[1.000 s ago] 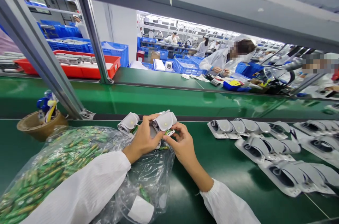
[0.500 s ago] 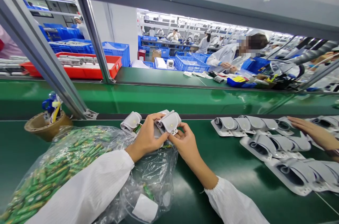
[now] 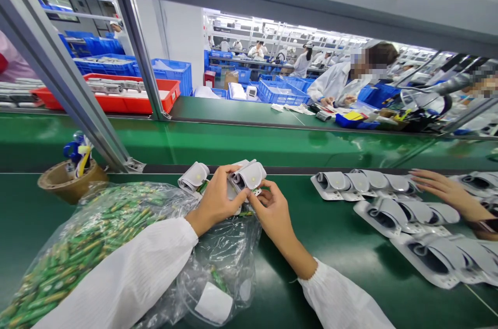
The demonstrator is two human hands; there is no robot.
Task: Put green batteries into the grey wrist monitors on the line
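In the middle of the bench, a light-grey rolled cuff [image 3: 252, 175] with a small yellowish dot is held between both my hands. My left hand [image 3: 215, 198] grips it from the left, thumb pressed at its lower edge. From the right, my right hand [image 3: 274, 208] pinches the same lower edge with thumb and fingers, where a bit of green shows. Another grey cuff [image 3: 193, 177] lies just left of my left fingers. Beneath my forearms spreads a clear plastic bag [image 3: 229, 246] with many small green circuit boards [image 3: 105, 230] inside.
Rows of grey cuffs [image 3: 389, 212] lie on the right, with another person's hand [image 3: 453, 195] over them. A brown round holder [image 3: 70, 183] with tools stands at left, near a metal post [image 3: 83, 80]. Beyond the ledge are a red tray [image 3: 171, 94] and a co-worker [image 3: 334, 82].
My hands keep nearly the same grip on the cuff. At right, the other person's hand has shifted slightly left over the rows. The view has moved slightly.
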